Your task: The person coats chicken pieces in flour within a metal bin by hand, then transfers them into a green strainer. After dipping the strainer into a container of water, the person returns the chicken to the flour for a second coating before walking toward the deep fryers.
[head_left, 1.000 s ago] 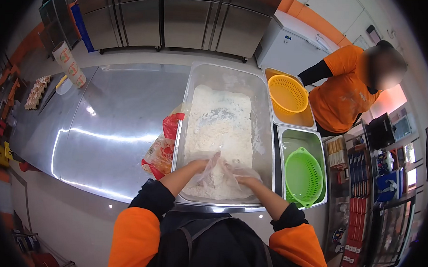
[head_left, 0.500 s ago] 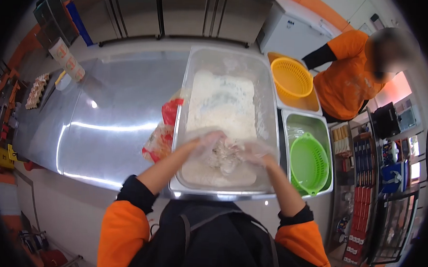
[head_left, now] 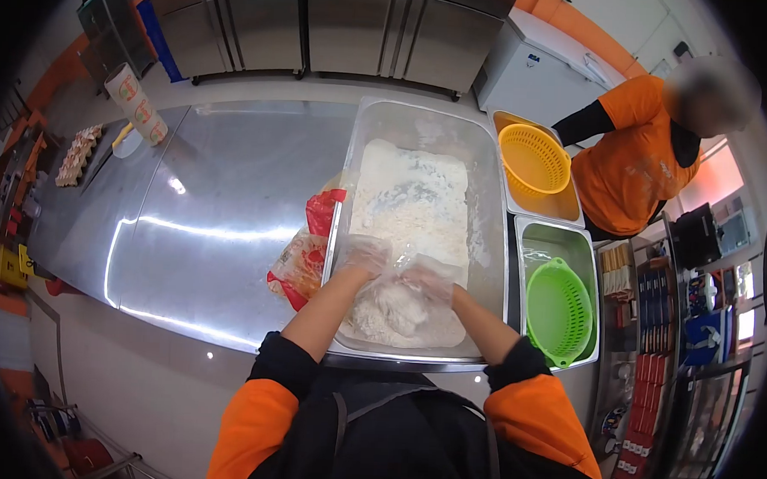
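A deep metal tray [head_left: 500, 270] holds white flour [head_left: 410, 211]. Both my hands are inside it, in clear plastic gloves dusted white. My left hand [head_left: 367, 254] is at the tray's left side, over the flour. Close beside it, my right hand [head_left: 430, 280] reaches in from the right, its fingers pointing towards the left hand. A heap of flour-coated pieces [head_left: 393, 310] lies just below the hands, at the near end; their kind is hidden by the coating. Glove plastic and blur hide how my fingers are bent.
A red and clear plastic bag [head_left: 301, 257] lies against the tray's left side. To the right, metal pans hold a yellow basket [head_left: 534, 160] and a green basket [head_left: 560, 311]. A person in orange [head_left: 634, 178] stands beyond them. Egg trays [head_left: 79, 155] sit far left on the steel table [head_left: 223, 198].
My hands have drawn closer together, and the right hand has moved inward and left. The coated heap shows more openly below them. The whole view has shifted slightly.
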The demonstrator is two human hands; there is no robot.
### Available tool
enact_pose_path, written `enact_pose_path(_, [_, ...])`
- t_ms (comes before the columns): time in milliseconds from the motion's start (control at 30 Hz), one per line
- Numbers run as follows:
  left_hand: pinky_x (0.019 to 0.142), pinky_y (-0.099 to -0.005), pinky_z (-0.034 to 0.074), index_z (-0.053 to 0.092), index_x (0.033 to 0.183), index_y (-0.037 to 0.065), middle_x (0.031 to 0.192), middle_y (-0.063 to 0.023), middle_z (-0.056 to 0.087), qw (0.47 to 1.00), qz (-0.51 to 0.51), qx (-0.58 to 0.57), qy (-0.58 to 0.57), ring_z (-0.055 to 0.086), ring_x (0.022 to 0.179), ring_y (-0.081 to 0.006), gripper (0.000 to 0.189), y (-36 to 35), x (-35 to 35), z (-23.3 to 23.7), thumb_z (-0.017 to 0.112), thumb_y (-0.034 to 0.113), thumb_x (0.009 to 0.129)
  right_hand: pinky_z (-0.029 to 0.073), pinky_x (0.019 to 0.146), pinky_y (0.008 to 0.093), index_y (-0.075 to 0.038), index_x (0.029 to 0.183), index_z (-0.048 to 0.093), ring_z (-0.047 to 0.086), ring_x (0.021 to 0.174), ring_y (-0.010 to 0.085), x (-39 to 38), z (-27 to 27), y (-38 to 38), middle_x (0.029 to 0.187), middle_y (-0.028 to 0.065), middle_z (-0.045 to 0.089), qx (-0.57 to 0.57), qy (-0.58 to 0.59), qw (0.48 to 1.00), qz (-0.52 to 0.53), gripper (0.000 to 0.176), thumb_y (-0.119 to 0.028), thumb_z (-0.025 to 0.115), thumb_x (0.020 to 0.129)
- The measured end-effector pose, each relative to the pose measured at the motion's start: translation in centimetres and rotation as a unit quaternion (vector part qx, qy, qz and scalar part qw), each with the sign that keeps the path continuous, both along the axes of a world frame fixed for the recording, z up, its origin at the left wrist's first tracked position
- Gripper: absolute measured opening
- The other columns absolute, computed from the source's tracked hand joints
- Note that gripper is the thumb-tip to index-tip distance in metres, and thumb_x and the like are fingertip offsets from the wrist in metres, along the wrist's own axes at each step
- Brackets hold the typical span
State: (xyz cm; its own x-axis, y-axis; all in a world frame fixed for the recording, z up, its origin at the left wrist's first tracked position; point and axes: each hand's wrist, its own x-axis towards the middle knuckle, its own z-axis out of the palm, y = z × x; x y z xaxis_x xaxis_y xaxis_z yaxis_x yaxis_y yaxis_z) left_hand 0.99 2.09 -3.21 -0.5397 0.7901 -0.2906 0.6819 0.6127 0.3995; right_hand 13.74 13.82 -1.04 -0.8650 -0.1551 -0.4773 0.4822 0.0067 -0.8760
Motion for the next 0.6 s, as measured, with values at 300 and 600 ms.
enact_pose_path(300, [0.086,-0.0347,0.026,0.039,0.109,0.006,0.113,-0.017,0.037,0.889,0.107,-0.059,-0.442,0.036,0.104,-0.027,0.058,-0.6,4.4,-1.3,0.028,0.05,0.072,0.025,0.088,0.0292,-0.003,0.114,0.032,0.031,0.107,0.0214,5.4,-4.7,-1.9,0.119,0.012,0.03,0.146,0.048,0.982,-0.112,0.053,-0.043,0.029,0.079])
enact_pose_path(600, [0.08,-0.0281,0.035,0.042,0.107,0.006,0.101,-0.0121,0.047,0.647,0.237,0.089,-0.719,0.048,0.088,-0.0223,0.058,2.1,4.7,-2.7,0.032,0.052,0.072,0.025,0.087,0.0294,-0.004,0.118,0.027,0.031,0.107,0.0195,0.5,3.5,-1.6,0.12,0.0111,0.03,-0.069,-0.201,0.931,-0.295,0.054,-0.044,0.026,0.08])
